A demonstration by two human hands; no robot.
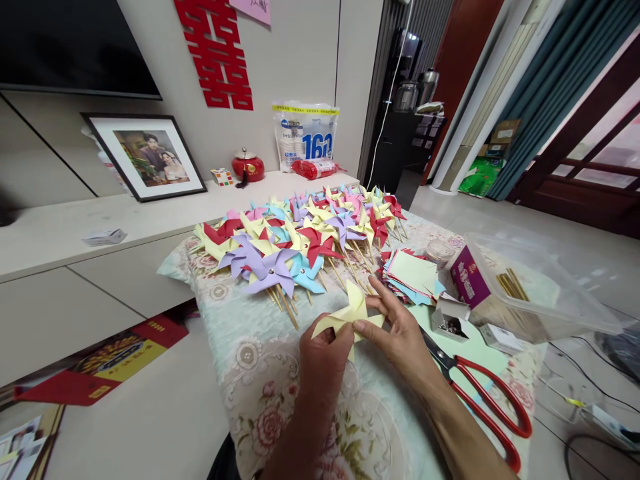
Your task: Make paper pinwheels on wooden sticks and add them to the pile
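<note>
Dozens of finished pinwheels [270, 271] crowd the far part of the table, just beyond the hands, their sticks pointing toward the person. On the right, large scissors [456, 362] lie just beside the right forearm, their blades partly hidden by it. Beyond them are a small open box [455, 308] of metal fasteners, a closed white box [501, 338], a stack of paper squares [413, 272] and a clear plastic bin [560, 313] with golden sticks [513, 285] in it and a purple carton [470, 277] at its near left end. A pale cream paper pinwheel [357, 303], without a visible stick, is held above the near part of the table. The left hand [327, 343] pinches its left side, fingers curled closed; the right hand [400, 327] presses its thumb near the centre, index finger extended, the others bent partly behind the paper. The pinwheel's matte blades fold into pointed, curved vanes. Beneath, the pale green tablecloth [250, 387] is printed with roses and scrollwork; the scissors have dark metal blades and smooth, looped red handles.
</note>
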